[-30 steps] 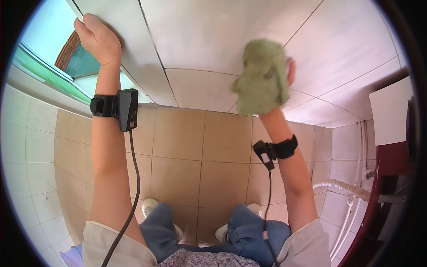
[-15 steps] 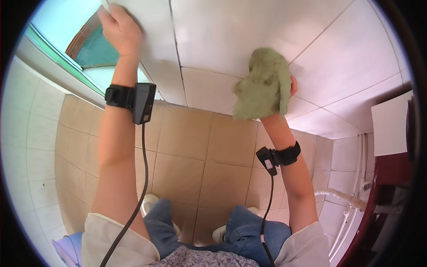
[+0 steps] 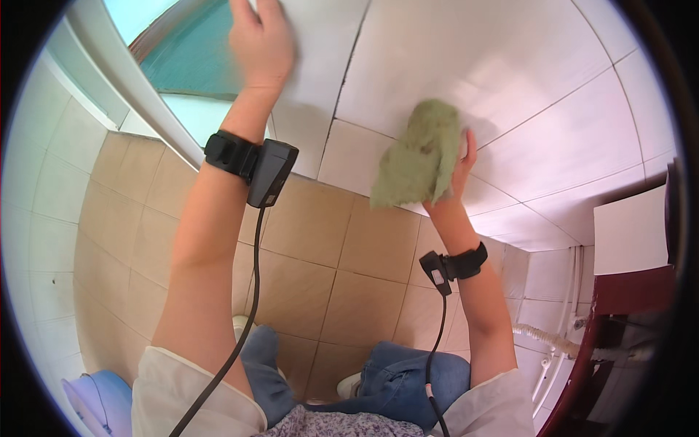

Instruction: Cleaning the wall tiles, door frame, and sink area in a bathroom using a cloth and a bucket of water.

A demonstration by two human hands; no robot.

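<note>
A crumpled green cloth [image 3: 421, 156] covers much of my right hand [image 3: 463, 162] in front of the white tiled wall [image 3: 466, 58]. My right hand holds the cloth, and some fingers show past its right side. Whether the cloth presses on the tiles I cannot tell. At the top, my left hand [image 3: 265, 45] is raised beside the wall's left edge, next to the opening with a teal panel [image 3: 193, 58]. Its fingers are curled, but the tips run out of the picture, so what they grip is hidden. Both wrists wear black strapped devices with cables.
A pale door or window frame [image 3: 135, 76] slants along the left. The floor has tan tiles [image 3: 302, 280]. A light blue bucket [image 3: 98, 400] stands at the lower left. On the right are a dark red cabinet [image 3: 619, 291], a ribbed hose [image 3: 546, 337] and thin white pipes.
The view has shifted, and my left hand appears further right and higher. The cloth sits slightly lower and more folded, with more of my right fingers showing.
</note>
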